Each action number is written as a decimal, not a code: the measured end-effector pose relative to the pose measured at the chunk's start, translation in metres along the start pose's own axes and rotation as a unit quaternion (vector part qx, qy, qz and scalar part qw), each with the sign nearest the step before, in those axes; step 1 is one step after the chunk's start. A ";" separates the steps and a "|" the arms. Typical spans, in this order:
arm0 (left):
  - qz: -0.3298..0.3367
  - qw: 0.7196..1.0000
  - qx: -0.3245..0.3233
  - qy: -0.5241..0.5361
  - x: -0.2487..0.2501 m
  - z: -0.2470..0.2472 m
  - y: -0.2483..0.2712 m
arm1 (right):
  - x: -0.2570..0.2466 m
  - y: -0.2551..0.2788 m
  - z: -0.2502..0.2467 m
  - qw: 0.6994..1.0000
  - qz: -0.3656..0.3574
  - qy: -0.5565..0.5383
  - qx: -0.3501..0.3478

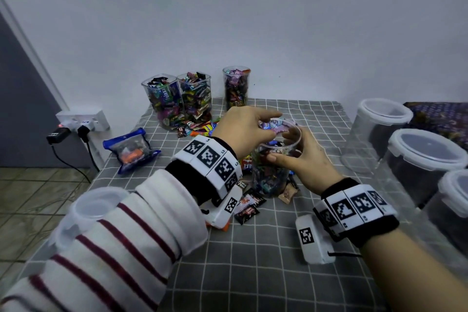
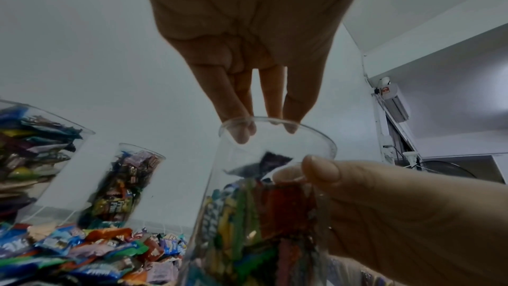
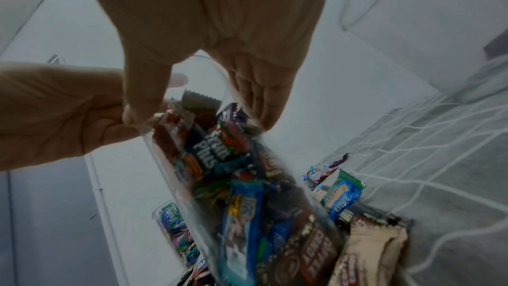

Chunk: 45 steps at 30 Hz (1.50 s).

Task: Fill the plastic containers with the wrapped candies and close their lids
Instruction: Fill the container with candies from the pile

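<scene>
Container [image 1: 274,159] in right grip [image 1: 307,159], left fingertips [image 2: 243,136] inside

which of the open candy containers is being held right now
The clear container in the middle of the table: the right hand grips its side. The three filled containers by the wall stand untouched.

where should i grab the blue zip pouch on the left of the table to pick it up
Pinch the blue zip pouch by its flat sealed top edge, coming from above on its far side. It lies flat on the checked cloth with a bulging middle, so the thin blue border probably gives the surest hold.
</scene>
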<state>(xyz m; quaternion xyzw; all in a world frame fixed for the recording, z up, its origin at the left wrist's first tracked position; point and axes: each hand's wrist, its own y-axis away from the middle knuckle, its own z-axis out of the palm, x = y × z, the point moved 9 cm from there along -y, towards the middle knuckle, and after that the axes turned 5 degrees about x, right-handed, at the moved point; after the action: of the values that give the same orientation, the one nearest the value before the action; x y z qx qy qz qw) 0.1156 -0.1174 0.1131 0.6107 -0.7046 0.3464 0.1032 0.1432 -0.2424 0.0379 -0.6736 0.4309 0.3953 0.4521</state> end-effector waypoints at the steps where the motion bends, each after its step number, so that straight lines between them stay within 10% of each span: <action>1: 0.001 1.000 0.005 0.004 0.000 0.000 0.001 | 0.000 0.000 0.000 1.000 0.000 0.004 0.001; 9: 0.000 0.991 0.059 0.122 -0.005 -0.010 0.011 | -0.002 0.001 0.002 1.000 -0.004 -0.007 -0.010; 20: -0.045 0.997 -0.010 -0.057 -0.055 -0.043 0.037 | -0.019 0.005 -0.003 0.973 -0.025 0.230 -0.001; 27: -0.121 0.959 -0.178 -0.184 -0.104 -0.015 0.059 | -0.108 0.043 0.007 0.886 -0.344 0.266 0.158; 31: -0.163 0.921 -0.270 -0.228 -0.128 0.008 0.077 | -0.111 0.056 0.057 0.864 -0.414 0.285 0.004; 36: -0.198 0.858 -0.366 -0.301 -0.151 0.028 0.102 | -0.045 0.047 0.114 0.824 -0.256 0.441 -0.247; 45: -0.162 0.843 -0.406 -0.313 -0.151 0.046 0.112 | 0.007 0.052 0.137 0.761 -0.121 0.509 -0.383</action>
<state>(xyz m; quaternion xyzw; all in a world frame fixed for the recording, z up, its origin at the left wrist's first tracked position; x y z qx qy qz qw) 0.0590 -0.0252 -0.0472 0.6957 -0.6680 -0.2016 0.1706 0.0768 -0.1258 -0.0209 -0.9393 0.3251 0.0687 -0.0851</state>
